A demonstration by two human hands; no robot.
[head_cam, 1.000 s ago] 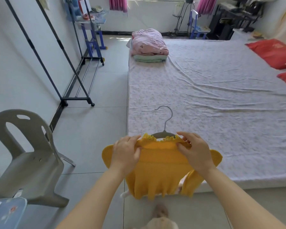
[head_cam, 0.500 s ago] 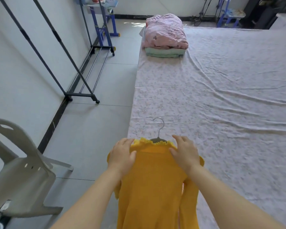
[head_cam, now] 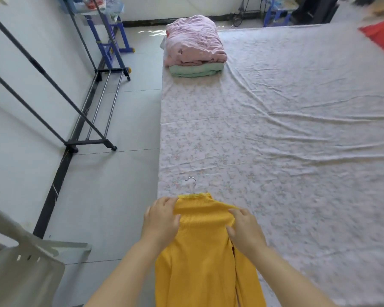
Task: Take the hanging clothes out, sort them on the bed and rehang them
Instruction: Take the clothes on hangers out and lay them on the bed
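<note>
A yellow ribbed top (head_cam: 203,251) hangs on a metal hanger whose hook (head_cam: 192,183) sticks out above the frilled collar. I hold it over the near left corner of the bed (head_cam: 286,151). My left hand (head_cam: 162,220) grips the top's left shoulder. My right hand (head_cam: 244,229) grips the right shoulder, thumb and fingers pinching the fabric. The top's body and sleeves hang down toward me, out of the frame's lower edge.
A black clothes rack (head_cam: 80,120) stands bare along the left wall. Folded pink and green bedding (head_cam: 195,49) lies at the bed's far left. A grey plastic chair (head_cam: 20,262) is at lower left. Something red (head_cam: 381,34) lies at the bed's far right corner.
I have stepped closer to the bed with the top. It now hangs long and straight instead of bunched, and my hands have slid outward from the collar to the shoulders.
</note>
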